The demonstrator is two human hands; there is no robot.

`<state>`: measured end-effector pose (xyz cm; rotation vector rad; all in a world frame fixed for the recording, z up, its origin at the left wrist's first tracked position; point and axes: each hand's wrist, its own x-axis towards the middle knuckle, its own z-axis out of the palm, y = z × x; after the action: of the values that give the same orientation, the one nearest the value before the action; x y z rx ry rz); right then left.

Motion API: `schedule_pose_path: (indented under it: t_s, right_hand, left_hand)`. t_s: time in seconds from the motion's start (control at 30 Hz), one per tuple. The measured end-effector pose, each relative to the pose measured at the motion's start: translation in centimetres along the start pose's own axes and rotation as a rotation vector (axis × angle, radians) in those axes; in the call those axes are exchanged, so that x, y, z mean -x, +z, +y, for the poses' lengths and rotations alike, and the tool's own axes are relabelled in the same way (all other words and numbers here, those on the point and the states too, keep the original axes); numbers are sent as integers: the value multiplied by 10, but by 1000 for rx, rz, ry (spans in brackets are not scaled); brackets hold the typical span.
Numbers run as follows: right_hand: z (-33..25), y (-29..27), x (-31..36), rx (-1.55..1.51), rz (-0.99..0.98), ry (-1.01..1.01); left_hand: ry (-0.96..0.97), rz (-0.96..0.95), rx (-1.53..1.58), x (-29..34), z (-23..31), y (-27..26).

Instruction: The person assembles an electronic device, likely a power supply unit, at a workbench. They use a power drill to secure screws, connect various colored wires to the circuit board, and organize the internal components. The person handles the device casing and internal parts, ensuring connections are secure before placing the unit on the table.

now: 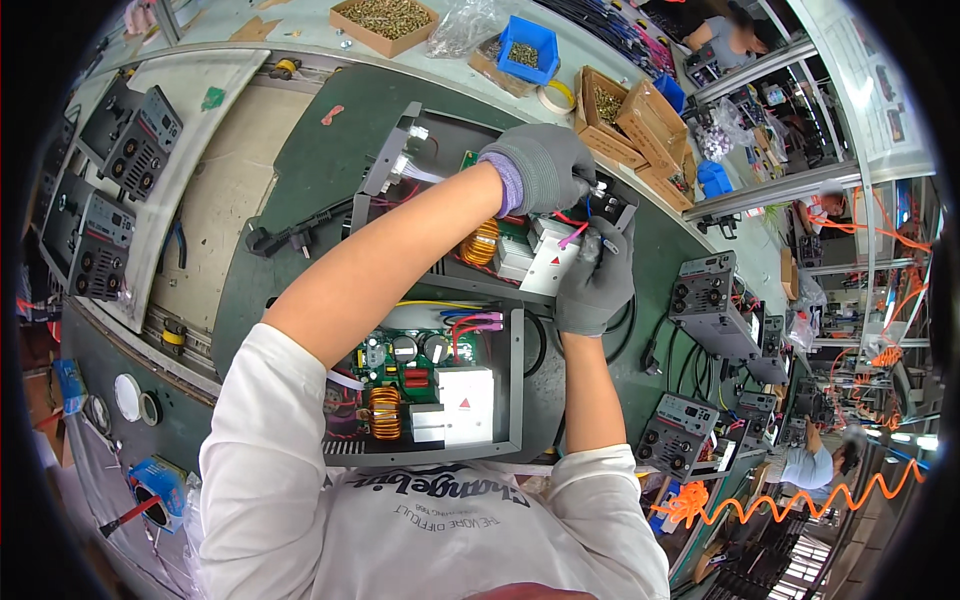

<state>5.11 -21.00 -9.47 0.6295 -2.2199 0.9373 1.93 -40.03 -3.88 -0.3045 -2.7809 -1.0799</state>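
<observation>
My gloved left hand (540, 165) reaches over the far grey metal chassis (385, 150), its fingers closed at a small white connector by the right end panel. What they pinch is hidden. Just below, my gloved right hand (597, 285) is closed on thin wires. Beside its fingertips runs a red wire with a magenta sleeve (573, 236); a blue wire shows between the hands. The far chassis holds a copper-wound coil (480, 243) and a white block (550, 262). Nearer me, a second open chassis (515, 380) has a green circuit board (405, 350), an orange coil and white blocks.
Finished-looking grey units stand left (145, 140) and right (710, 300) of the dark green mat (290, 190). Along the back are a blue bin (528, 50) and cardboard boxes (385, 22) of small fasteners. A black plug cable (290, 238) lies left. An orange coiled hose (800, 505) hangs right; other people work farther off.
</observation>
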Motion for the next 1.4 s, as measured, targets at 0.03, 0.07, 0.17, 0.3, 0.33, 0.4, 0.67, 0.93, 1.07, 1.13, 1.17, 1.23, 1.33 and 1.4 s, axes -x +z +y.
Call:
schedule_pose_path:
  t_s: [0.03,0.07,0.17,0.3,0.33,0.4,0.67,0.93,1.07,1.13,1.17,1.23,1.33,1.4]
  right_hand:
    - [-2,0,-1,24,-12,3]
    - [-1,-1,-1,32,-8,-9]
    - [2,2,0,50,12,-38]
    - [3,1,2,70,31,-59]
    - [3,0,2,74,34,-60]
    - [6,-1,4,70,36,-80]
    - [6,-5,2,58,33,-115]
    - [12,1,7,30,92,-74]
    - [9,0,7,24,79,-52]
    - [4,-2,7,-13,57,-1]
    - [4,-2,7,-9,58,-2]
    - [4,-2,7,-8,60,-3]
    - [6,-2,9,-21,48,15]
    - [4,-4,8,-13,43,4]
  left_hand:
    - [1,17,-10,1,-1,1]
    - [7,21,1,1,-1,3]
    - [17,33,10,2,-2,5]
    - [85,95,-51,6,6,9]
    - [124,118,-77,6,9,10]
    - [85,76,-89,6,17,9]
    - [112,64,-74,2,12,17]
    - [40,107,-26,11,7,17]
    - [63,152,-36,10,4,21]
    - [72,145,-42,11,6,21]
    - [79,139,-36,11,7,21]
    - [89,128,-29,12,9,21]
    - [87,132,-60,10,10,25]
    - [72,69,-154,4,18,25]
